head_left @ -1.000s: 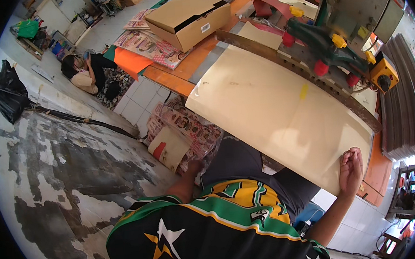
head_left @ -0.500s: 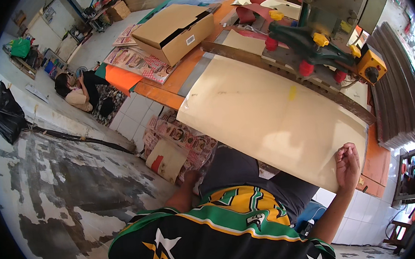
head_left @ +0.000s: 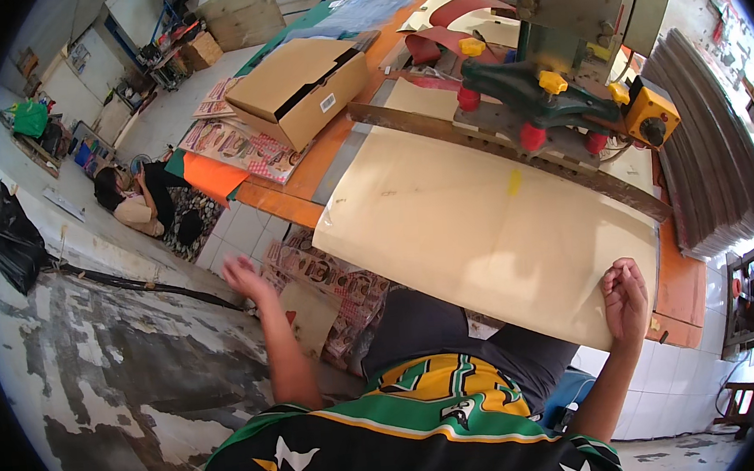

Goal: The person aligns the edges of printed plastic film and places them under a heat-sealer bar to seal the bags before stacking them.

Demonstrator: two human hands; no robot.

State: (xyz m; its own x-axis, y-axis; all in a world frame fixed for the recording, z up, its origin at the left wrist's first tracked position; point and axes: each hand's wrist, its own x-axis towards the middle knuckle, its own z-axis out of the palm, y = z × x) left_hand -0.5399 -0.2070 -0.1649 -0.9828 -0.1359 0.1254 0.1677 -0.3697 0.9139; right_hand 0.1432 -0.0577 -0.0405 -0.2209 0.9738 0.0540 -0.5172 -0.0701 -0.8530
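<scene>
A large cream sheet [head_left: 482, 218] lies on the orange-topped table and overhangs its near edge, its left side curling up. My right hand [head_left: 625, 297] rests on the sheet's near right corner, fingers loosely curled in with nothing visible in them. Out past the table's left end, my left hand [head_left: 244, 280] is raised over the floor, apart from the sheet. Motion blurs it, but its fingers look stretched out and I see nothing held. A metal bar [head_left: 513, 158] runs along the sheet's far edge, beneath a press machine [head_left: 543, 90] with yellow knobs and red feet.
A brown cardboard box [head_left: 299, 91] sits on printed sheets at the table's left. More printed sheets [head_left: 332, 279] lie low beside my legs. A yellow switch box [head_left: 651, 116] juts out at the right, before a tall stack of boards [head_left: 714, 156]. Another person [head_left: 140, 201] sits at far left.
My left hand has come up from low beside my leg and swung out to the left. My right hand stays on the sheet's corner. The view has shifted slightly.
</scene>
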